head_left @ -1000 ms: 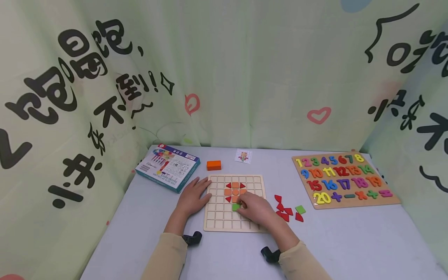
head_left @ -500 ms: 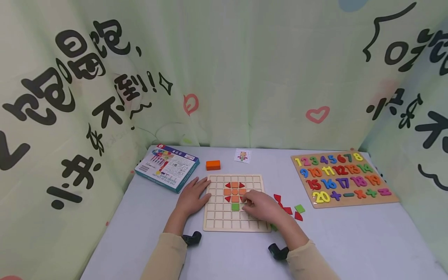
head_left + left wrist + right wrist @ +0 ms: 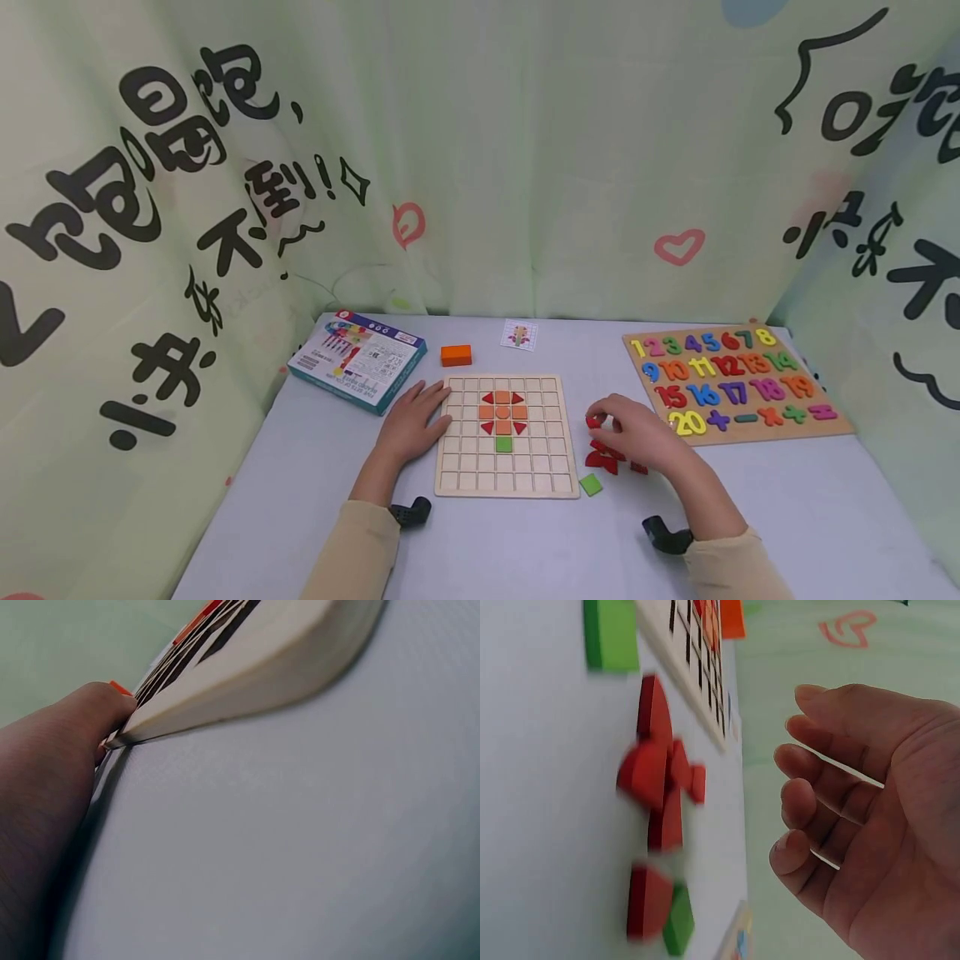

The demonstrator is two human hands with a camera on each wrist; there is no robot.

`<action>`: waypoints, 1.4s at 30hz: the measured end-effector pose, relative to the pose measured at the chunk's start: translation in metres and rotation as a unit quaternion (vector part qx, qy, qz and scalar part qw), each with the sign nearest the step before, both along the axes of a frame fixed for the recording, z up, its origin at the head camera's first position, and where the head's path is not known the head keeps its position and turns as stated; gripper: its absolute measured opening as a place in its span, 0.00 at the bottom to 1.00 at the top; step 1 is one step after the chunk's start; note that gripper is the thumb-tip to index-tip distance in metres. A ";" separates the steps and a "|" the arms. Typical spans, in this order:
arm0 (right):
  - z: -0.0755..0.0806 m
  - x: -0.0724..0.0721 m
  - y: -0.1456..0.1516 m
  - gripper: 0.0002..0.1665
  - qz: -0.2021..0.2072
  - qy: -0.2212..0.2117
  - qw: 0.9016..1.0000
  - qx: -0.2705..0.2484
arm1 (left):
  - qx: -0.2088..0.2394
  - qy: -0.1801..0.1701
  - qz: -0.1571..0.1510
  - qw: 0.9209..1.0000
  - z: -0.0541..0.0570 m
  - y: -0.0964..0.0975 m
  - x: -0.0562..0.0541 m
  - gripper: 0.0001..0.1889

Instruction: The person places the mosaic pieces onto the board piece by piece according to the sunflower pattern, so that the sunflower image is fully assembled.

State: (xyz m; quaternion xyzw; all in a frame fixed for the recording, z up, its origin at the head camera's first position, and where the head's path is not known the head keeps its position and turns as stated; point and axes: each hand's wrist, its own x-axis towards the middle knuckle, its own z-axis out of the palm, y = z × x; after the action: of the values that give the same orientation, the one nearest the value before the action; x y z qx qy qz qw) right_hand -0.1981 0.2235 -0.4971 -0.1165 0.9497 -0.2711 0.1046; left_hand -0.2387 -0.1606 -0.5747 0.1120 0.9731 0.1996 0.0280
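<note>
Grid board (image 3: 471,460) touched at left edge by left hand (image 3: 411,423), fingers extended; right hand (image 3: 637,429) now shifted from board to loose red pieces (image 3: 597,460), fingers loosely bent, nothing seen pinched; fourth red triangle (image 3: 519,428) seated, corners round orange tiles (image 3: 503,412) seemingly completed; green tile (image 3: 504,445) also held there; numerals (image 3: 730,367) in number board (image 3: 738,431); box (image 3: 375,367) contents hidden

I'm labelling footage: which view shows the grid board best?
The head view: it shows nearly the whole grid board from above. Left wrist catches a close, slanted edge; right wrist, a narrow strip at the top.
</note>
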 end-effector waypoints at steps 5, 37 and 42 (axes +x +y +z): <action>-0.004 0.002 0.036 0.19 -0.010 -0.013 1.000 0.002 | 0.002 -0.003 0.003 1.000 0.001 0.000 0.001 0.31; -0.025 0.010 0.081 0.17 -0.022 -0.053 0.998 0.017 | -0.004 0.000 0.001 1.000 0.000 0.000 -0.001 0.31; -0.027 0.009 0.081 0.16 -0.024 -0.053 0.998 0.017 | -0.007 -0.003 0.002 1.000 0.000 0.000 -0.001 0.31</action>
State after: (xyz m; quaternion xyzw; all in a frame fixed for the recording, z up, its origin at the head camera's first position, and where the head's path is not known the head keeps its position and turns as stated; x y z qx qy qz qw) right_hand -0.1887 0.3050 -0.5241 -0.0777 0.9500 -0.2626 0.1500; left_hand -0.2393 -0.1602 -0.5747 0.1090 0.9745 0.1936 0.0312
